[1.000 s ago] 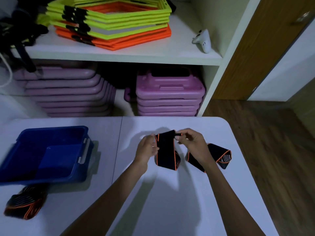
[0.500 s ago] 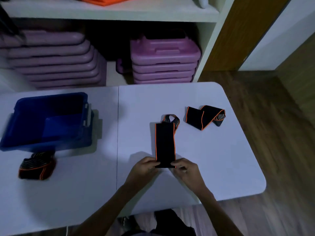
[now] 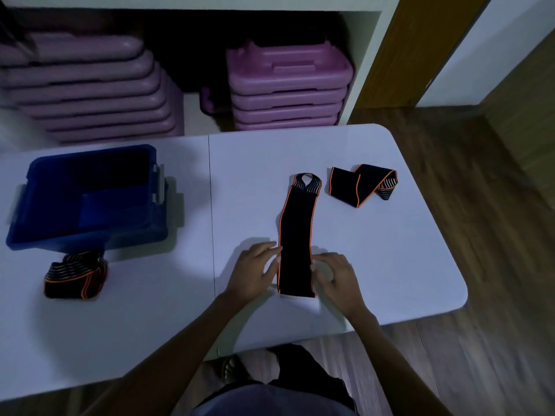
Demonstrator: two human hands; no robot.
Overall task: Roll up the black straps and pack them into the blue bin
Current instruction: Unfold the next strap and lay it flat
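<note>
A long black strap (image 3: 295, 235) with orange edging lies flat and stretched out on the white table (image 3: 390, 265), its looped end pointing away from me. My left hand (image 3: 255, 271) rests against its left edge near the near end, fingers spread. On the opposite edge my right hand (image 3: 336, 276) touches it with loosely bent fingers. A second black strap (image 3: 360, 184) lies loosely folded at the far right. The blue bin (image 3: 87, 196) stands at the left with nothing visible inside. A bundled strap (image 3: 75, 276) sits on the table just in front of the bin.
Purple step platforms (image 3: 288, 88) are stacked on the low shelf behind the table, with another stack (image 3: 90, 91) to the left. The table's rounded right edge drops to a wooden floor (image 3: 495, 235). My legs and a foot (image 3: 234, 367) show below the near edge.
The strap was held up folded in both hands, then laid out flat lengthwise on the table. My hands slid from its near end to its two side edges. The view tilted downward.
</note>
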